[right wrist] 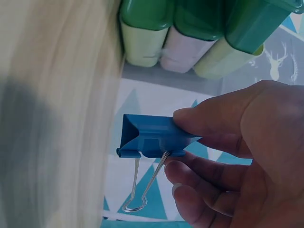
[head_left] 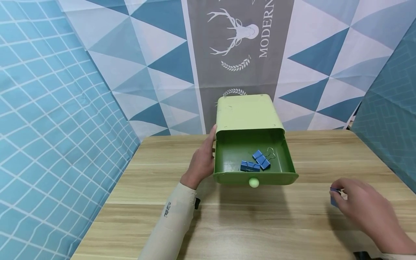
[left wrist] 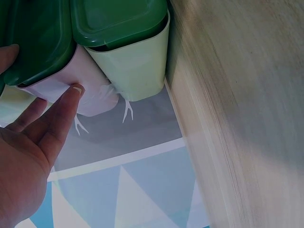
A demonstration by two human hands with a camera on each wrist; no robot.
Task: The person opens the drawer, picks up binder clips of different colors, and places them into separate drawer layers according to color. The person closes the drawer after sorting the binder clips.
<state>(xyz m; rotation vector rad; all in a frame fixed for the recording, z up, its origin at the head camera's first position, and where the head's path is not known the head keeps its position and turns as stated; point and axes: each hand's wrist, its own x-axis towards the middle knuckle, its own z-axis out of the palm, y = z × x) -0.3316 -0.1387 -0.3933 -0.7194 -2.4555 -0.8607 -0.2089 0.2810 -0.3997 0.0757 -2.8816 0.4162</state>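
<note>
My right hand (head_left: 367,207) pinches a blue binder clip (right wrist: 149,134) between thumb and fingers, above the wooden table. In the right wrist view the clip's silver wire handles stick out from its body. My left hand (head_left: 201,160) rests against the left side of a stack of small drawer boxes, its fingers fairly straight along the pink middle box (left wrist: 88,83). The top light green box (head_left: 248,113) has its green drawer (head_left: 232,151) pulled out. Blue binder clips (head_left: 262,160) lie inside near the drawer's front, with wire handles showing on one side.
The stack stands on the wooden table (head_left: 146,216) near its back edge, before a patterned cloth (head_left: 162,65). The drawer front has a pale round knob (head_left: 254,182). A blue grid cloth (head_left: 48,126) hangs at the left, a teal one (head_left: 386,108) at the right.
</note>
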